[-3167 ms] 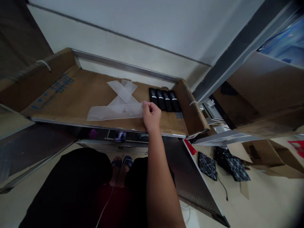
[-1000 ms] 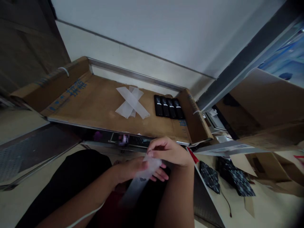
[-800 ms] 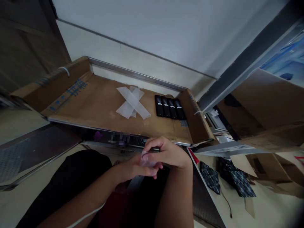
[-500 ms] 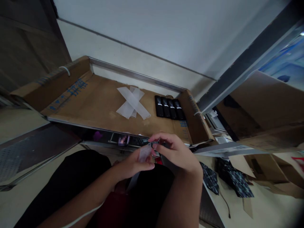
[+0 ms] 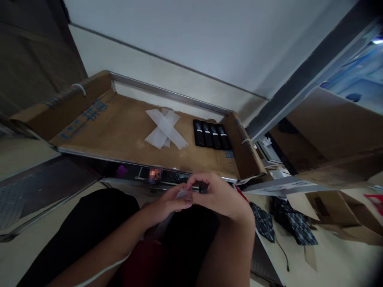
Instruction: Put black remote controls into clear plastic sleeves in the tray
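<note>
My left hand (image 5: 166, 205) is closed around a narrow, translucent white plastic sleeve (image 5: 183, 194), whose lower part hangs toward my lap. My right hand (image 5: 214, 197) meets it at the upper end, thumb and fingertips pinching the sleeve's edge. Something dark shows between the curled right fingers, too hidden to name. Beyond my hands, several similar flat sleeves (image 5: 167, 129) lie crossed over each other on a cardboard-lined tray (image 5: 125, 127). To their right, several slim black devices (image 5: 211, 134) with white labels lie side by side.
Folded cardboard walls (image 5: 249, 153) close the tray's two ends. Below its front edge runs a shelf with a purple item (image 5: 121, 171). Cardboard boxes (image 5: 338, 211) and dark patterned bags (image 5: 295, 223) lie at the right. A grey post (image 5: 302, 75) rises beside the tray.
My hands have drawn closer together, and the right one has lowered over the sleeve's end. Less of the sleeve shows now. The items on the tray lie as before.
</note>
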The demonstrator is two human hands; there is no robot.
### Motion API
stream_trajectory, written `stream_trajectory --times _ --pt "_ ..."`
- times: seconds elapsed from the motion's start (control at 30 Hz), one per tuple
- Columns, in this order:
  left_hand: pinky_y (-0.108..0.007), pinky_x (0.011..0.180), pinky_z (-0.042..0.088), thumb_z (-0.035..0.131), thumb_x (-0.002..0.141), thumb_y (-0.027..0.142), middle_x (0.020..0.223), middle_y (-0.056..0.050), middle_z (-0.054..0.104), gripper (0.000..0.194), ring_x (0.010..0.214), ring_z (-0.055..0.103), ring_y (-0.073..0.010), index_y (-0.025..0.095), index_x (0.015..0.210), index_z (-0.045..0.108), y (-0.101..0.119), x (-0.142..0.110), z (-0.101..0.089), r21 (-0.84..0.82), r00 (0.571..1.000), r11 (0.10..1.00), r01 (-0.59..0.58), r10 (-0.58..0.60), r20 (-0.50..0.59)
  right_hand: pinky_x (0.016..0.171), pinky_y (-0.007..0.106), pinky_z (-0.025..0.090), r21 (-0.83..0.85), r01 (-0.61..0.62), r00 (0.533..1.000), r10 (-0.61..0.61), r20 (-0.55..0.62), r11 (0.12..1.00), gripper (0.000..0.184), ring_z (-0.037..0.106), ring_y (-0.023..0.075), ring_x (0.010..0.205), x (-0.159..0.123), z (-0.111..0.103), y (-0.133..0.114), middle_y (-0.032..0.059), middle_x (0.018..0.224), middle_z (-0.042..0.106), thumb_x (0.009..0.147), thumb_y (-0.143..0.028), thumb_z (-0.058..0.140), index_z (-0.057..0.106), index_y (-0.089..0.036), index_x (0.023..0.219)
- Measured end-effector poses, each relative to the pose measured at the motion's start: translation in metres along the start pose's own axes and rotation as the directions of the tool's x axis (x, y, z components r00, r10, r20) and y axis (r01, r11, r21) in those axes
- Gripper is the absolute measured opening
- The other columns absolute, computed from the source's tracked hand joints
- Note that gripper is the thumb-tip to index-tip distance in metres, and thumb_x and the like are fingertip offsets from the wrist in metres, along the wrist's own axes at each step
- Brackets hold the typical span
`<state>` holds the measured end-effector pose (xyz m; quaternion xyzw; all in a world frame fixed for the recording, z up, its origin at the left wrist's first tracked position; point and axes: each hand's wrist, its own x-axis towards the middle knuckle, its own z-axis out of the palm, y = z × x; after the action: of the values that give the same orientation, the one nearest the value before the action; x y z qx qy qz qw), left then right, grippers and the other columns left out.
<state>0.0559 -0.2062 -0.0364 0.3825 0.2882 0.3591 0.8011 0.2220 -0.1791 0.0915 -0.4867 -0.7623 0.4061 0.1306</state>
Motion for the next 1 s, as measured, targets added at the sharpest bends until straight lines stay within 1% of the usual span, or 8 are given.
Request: stream_trajectory --times 0.17,0.27,0.4,0.5,0.63,0.77,0.9,1.0 --pt "-0.023 0.058 0.03 0.08 0.073 0.034 0.078 0.001 0.05 0.039 0.065 0.041 -0.0093 0.015 0.103 0.064 -0.007 0.002 -0.004 -0.138 0.998 0.989 0.047 -0.039 0.058 0.072 0.023 0.046 0.049 -0.002 1.0 0.001 0.02 0.999 0.015 0.063 0.0133 0.078 0.0 0.0 0.005 -0.0023 0.083 0.073 0.078 -0.014 0.067 0.076 -0.02 0.088" --pt "-0.023 0.056 0.028 0.08 0.073 0.033 0.077 0.002 0.048 0.043 0.062 0.039 -0.0083 0.015 0.109 0.064 -0.01 0.004 -0.006 -0.175 0.997 0.983 0.054 -0.044 0.064 0.069 0.023 0.047 0.063 -0.05 0.998 0.048 0.035 0.997 0.019 0.065 0.014 0.076 0.0 0.002 0.007 -0.0012 0.083 0.075 0.078 -0.016 0.066 0.078 -0.02 0.093" --pt "-0.023 0.055 0.026 0.081 0.07 0.03 0.078 0.002 0.052 0.045 0.062 0.039 -0.0081 0.014 0.109 0.066 -0.006 0.006 -0.004 -0.148 0.998 0.989 0.026 -0.018 0.059 0.065 0.022 0.047 0.115 -0.086 0.989 0.071 0.131 0.99 0.026 0.066 0.0138 0.071 0.002 0.007 0.003 -0.001 0.08 0.076 0.078 -0.014 0.058 0.078 -0.02 0.093" --pt "-0.023 0.058 0.029 0.081 0.067 0.024 0.079 0.001 0.057 0.039 0.066 0.044 -0.0093 0.014 0.102 0.067 0.003 0.004 0.001 -0.071 1.0 0.997 0.001 0.0 0.009 0.063 0.021 0.047 0.126 -0.071 0.983 0.048 0.178 0.99 0.031 0.066 0.0129 0.068 0.006 0.009 0.0 -0.0021 0.076 0.075 0.074 -0.012 0.053 0.079 -0.02 0.089" --pt "-0.025 0.069 0.039 0.084 0.064 0.021 0.082 -0.001 0.064 0.035 0.076 0.056 -0.0141 0.014 0.094 0.067 0.014 0.003 0.006 -0.029 0.999 0.999 -0.019 0.018 -0.028 0.06 0.02 0.044 0.078 -0.042 0.984 0.028 0.174 0.996 0.026 0.061 0.0113 0.063 0.009 0.008 -0.001 -0.0035 0.07 0.072 0.074 -0.013 0.053 0.077 -0.019 0.082" --pt "-0.029 0.082 0.044 0.088 0.059 0.021 0.091 -0.003 0.07 0.041 0.09 0.062 -0.0187 0.014 0.095 0.069 0.012 0.006 0.005 0.035 0.996 0.998 -0.058 0.061 -0.063 0.056 0.02 0.04 0.027 -0.058 0.983 0.053 0.176 0.998 0.023 0.057 0.0105 0.059 0.011 0.01 0.0 -0.0047 0.062 0.067 0.073 -0.015 0.056 0.078 -0.019 0.079" --pt "-0.027 0.073 0.044 0.09 0.055 0.02 0.082 -0.002 0.067 0.043 0.078 0.059 -0.0156 0.013 0.09 0.067 0.003 0.008 0.003 0.045 0.997 0.999 -0.015 0.019 -0.074 0.055 0.02 0.041 0.005 -0.085 0.98 0.083 0.183 0.996 0.022 0.061 0.0118 0.06 0.012 0.013 0.001 -0.0037 0.062 0.069 0.076 -0.017 0.057 0.078 -0.02 0.082" --pt "-0.025 0.062 0.041 0.089 0.064 0.034 0.072 0.001 0.061 0.039 0.064 0.052 -0.0114 0.013 0.087 0.064 -0.002 0.009 0.003 0.053 0.999 0.998 -0.021 0.023 -0.048 0.062 0.022 0.046 -0.02 -0.06 0.997 0.061 0.057 0.998 0.025 0.067 0.014 0.07 0.007 0.009 -0.005 -0.0011 0.078 0.076 0.079 -0.015 0.06 0.077 -0.021 0.095"
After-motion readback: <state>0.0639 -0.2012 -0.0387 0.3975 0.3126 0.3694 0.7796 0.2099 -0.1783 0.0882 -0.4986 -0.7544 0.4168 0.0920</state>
